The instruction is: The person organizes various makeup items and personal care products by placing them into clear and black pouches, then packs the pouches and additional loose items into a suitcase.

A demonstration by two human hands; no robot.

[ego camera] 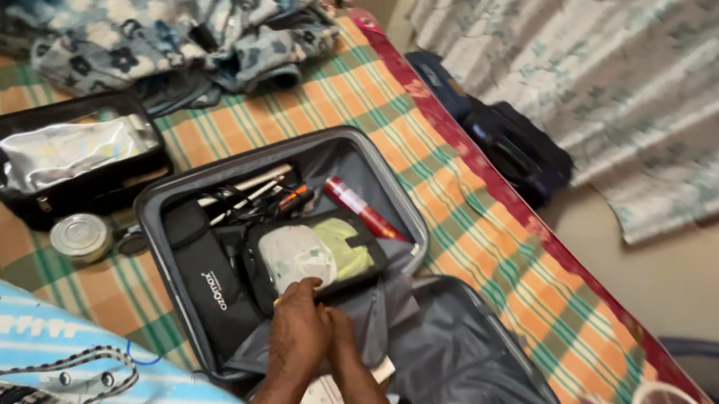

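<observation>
Grey open suitcase [197, 182] on a checked bedspread [483, 235]. At its near edge, left hand [298, 327] and right hand [342, 330] pressed together, fingers curled over a black mesh pouch [316, 256]; grip unclear. Beyond, red tube [363, 209], then crumpled blue floral blanket [155, 3].

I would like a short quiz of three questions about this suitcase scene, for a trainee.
1. True or false: the open suitcase lies on a checked bedcover.
2. Which thing lies left of the suitcase? A) round tin B) shoe C) book
3. What do both hands touch?

Key: 1. true. 2. A. 3. The mesh pouch with white and yellow things inside, in the suitcase half beside the red tube.
</observation>
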